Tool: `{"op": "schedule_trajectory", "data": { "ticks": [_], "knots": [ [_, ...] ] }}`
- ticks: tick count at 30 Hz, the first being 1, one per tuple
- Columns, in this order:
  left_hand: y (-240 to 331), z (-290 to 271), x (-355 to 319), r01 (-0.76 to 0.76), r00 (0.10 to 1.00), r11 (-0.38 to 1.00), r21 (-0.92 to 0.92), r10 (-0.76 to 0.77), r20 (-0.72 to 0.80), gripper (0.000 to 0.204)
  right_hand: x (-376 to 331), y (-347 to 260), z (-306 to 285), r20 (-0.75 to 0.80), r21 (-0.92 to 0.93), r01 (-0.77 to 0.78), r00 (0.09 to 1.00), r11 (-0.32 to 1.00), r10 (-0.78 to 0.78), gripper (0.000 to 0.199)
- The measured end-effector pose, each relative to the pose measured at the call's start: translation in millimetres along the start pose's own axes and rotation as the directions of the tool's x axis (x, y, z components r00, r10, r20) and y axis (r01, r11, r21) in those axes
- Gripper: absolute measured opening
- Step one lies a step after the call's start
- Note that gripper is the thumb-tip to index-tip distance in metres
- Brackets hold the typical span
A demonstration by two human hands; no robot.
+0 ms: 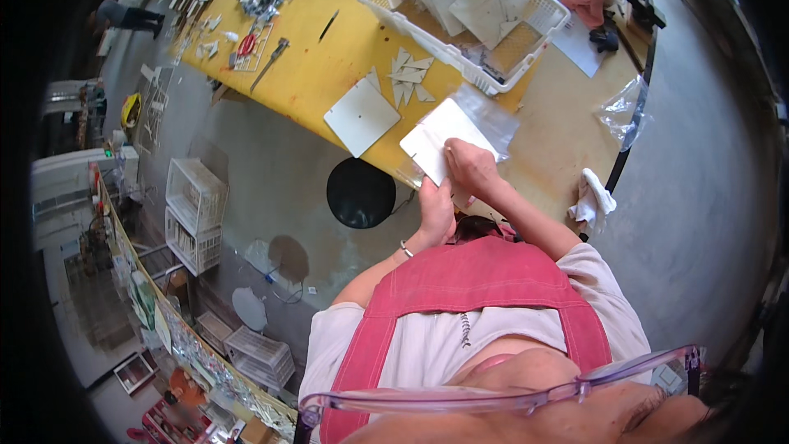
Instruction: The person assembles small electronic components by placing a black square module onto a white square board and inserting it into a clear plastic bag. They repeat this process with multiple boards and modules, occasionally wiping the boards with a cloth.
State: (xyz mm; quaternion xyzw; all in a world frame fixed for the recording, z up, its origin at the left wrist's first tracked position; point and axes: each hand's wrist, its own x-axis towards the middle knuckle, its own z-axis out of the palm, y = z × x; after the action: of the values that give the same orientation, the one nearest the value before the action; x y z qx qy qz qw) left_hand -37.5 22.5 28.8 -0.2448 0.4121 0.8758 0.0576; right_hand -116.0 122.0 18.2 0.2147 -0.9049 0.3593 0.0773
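Note:
Over the table's near edge I hold a thin white square plate (448, 133) with small notches on its left side. My left hand (437, 207) grips its lower edge, thumb on top. My right hand (472, 166) rests on the plate's face with the fingers curled in; whatever they may hold is hidden. Under the plate's far side lies a clear plastic bag (493, 119). Just left, a similar white plate (362, 117) with a small central hole lies flat on the yellow table. Several thin pointed white pieces (408, 76) are heaped beyond it.
A white plastic basket (448, 53) holding flat white sheets stands at the back of the table (304, 74). A caliper-like tool (271, 64), red-handled scissors (247, 45) and a black pen (329, 26) lie left. A white cloth (592, 197) sits right. A round black stool (361, 192) stands below the edge.

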Motion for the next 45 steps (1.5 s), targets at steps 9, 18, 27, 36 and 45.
{"op": "schedule_trajectory", "data": {
  "ticks": [9, 18, 27, 36, 45],
  "knots": [
    [-3.9, -3.4, -5.5, 0.022, 0.996, 0.976, 0.215, -0.002, -0.093, 0.020, -5.3, 9.5, 6.4, -0.003, 0.026, 0.225, 0.974, 0.974, -0.225, 0.005],
    [-11.4, -29.6, -3.3, -0.072, 0.992, 0.997, -0.039, 0.067, -0.104, 0.028, 10.9, -18.7, 10.0, 0.393, -0.034, -0.064, 0.917, 0.997, 0.073, 0.021],
    [5.5, -70.0, -23.6, -0.182, 0.897, 0.953, 0.243, 0.262, -0.355, 0.031, 24.6, -83.8, 42.7, 0.432, 0.017, 0.132, 0.893, 0.991, -0.127, 0.027],
    [20.9, -90.6, -85.4, -0.390, 0.670, 0.784, 0.483, 0.602, -0.435, 0.019, 9.2, -132.5, 81.9, 0.266, 0.304, 0.537, 0.745, 0.787, -0.612, 0.012],
    [56.9, -96.9, -126.5, -0.271, 0.697, 0.717, 0.642, 0.607, -0.383, 0.012, 0.9, -166.8, 88.9, 0.223, 0.315, 0.357, 0.873, 0.879, -0.434, 0.009]
  ]
}}
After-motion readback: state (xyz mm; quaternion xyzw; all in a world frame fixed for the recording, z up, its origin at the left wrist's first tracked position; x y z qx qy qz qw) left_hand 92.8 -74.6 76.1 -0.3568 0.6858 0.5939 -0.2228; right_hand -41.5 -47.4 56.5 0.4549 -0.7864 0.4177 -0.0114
